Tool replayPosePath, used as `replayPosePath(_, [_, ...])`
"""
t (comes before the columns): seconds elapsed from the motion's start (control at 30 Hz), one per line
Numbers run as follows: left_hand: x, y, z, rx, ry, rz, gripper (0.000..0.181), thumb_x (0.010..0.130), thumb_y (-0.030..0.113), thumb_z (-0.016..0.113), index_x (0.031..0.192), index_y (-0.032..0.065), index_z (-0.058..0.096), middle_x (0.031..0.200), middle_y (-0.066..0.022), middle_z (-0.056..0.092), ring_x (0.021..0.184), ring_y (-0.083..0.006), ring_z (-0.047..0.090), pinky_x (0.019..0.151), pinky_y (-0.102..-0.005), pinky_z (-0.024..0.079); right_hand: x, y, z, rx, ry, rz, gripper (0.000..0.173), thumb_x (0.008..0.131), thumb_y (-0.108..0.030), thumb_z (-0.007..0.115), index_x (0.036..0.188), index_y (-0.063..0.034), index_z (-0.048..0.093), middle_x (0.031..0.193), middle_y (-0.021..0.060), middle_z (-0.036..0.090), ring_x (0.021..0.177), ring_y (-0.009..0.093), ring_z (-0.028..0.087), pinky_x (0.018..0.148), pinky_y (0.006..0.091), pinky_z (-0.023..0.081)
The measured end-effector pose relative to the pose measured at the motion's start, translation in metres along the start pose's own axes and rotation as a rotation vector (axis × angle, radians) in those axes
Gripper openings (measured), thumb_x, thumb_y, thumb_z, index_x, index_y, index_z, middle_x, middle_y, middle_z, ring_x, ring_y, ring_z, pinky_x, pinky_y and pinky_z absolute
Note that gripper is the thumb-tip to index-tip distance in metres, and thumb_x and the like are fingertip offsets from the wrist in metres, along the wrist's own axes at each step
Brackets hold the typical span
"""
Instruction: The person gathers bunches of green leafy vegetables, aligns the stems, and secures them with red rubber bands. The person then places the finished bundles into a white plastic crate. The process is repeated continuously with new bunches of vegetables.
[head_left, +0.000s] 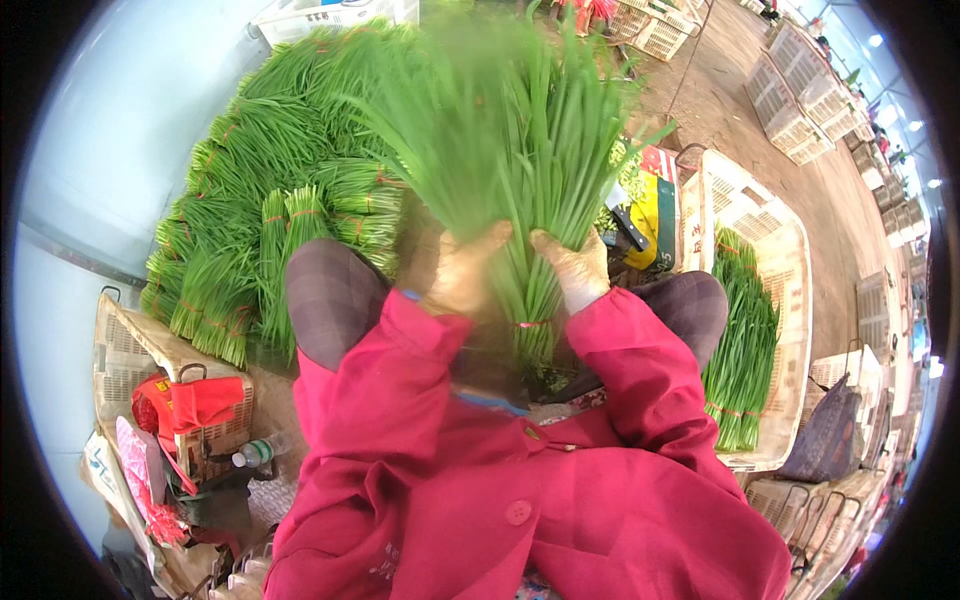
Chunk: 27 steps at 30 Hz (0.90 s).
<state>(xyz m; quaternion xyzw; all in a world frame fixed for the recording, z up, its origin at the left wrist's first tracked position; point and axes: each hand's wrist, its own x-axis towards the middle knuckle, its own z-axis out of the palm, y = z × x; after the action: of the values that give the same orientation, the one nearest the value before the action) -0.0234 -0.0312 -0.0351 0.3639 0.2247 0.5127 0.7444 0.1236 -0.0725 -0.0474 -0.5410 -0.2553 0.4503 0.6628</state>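
Note:
Upright between my knees is a bunch of long green leafy stalks, probably garlic chives (551, 172), tied near its base with a red band (532, 324). My right hand (577, 262) grips it from the right, thumb across the leaves. My left hand (469, 262) is blurred and closed around the leaves on the left side, which fan out and blur above it. Both hands look gloved in a pale, stained material. The two hands are close together, with stalks between them. Whether the left-hand leaves belong to the same tied bunch, I cannot tell.
Tied green bunches (277, 150) are piled at the left by a pale wall. At the right, a plastic crate (795, 300) holds more bunches. A black-handled knife (630, 229) lies on a colourful bag (660, 195) with cut scraps. A bottle (259, 450) lies lower left; stacked crates (802, 90) stand beyond.

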Motion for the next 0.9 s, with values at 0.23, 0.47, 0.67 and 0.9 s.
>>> replayPosePath(0.23, [0.005, -0.002, -0.011, 0.375, -0.043, 0.108, 0.037, 0.081, 0.001, 0.07, 0.117, 0.0019, 0.06, 0.113, -0.0101, 0.064, 0.099, -0.022, 0.065, 0.086, -0.0358, 0.055, -0.004, -0.001, -0.008, -0.024, -0.161, 0.042, 0.041, 0.08, -0.001, 0.073, 0.119, -0.0027, 0.058, 0.109, 0.0095, 0.067, 0.093, 0.02, 0.065, 0.083, 0.0342, 0.053])
replayPosePath(0.47, [0.004, 0.011, -0.015, 0.546, -0.019, 0.113, 0.04, 0.077, -0.002, 0.072, 0.115, -0.0007, 0.061, 0.111, -0.0107, 0.067, 0.1, -0.021, 0.065, 0.087, -0.0317, 0.055, -0.01, 0.012, -0.005, 0.012, -0.109, -0.013, 0.039, 0.083, -0.005, 0.072, 0.12, -0.0026, 0.06, 0.109, 0.0062, 0.067, 0.095, 0.017, 0.062, 0.083, 0.0312, 0.05])
replayPosePath(0.67, [0.006, 0.01, -0.002, -0.056, 0.207, -0.099, 0.034, 0.079, -0.005, 0.069, 0.113, -0.0015, 0.062, 0.104, -0.0133, 0.069, 0.088, -0.0239, 0.069, 0.077, -0.0355, 0.058, -0.002, 0.011, -0.015, 0.152, -0.022, 0.161, 0.037, 0.082, -0.007, 0.074, 0.117, -0.0034, 0.062, 0.11, 0.0063, 0.066, 0.094, 0.018, 0.062, 0.082, 0.0313, 0.049])
replayPosePath(0.9, [0.009, 0.0, -0.013, 0.106, 0.267, -0.05, 0.034, 0.078, 0.001, 0.073, 0.111, 0.0016, 0.064, 0.101, -0.0108, 0.069, 0.086, -0.0246, 0.068, 0.076, -0.038, 0.057, -0.005, 0.001, -0.005, -0.005, -0.143, 0.12, 0.044, 0.08, -0.006, 0.075, 0.121, -0.0023, 0.06, 0.111, 0.0062, 0.067, 0.101, 0.018, 0.06, 0.094, 0.0333, 0.045])
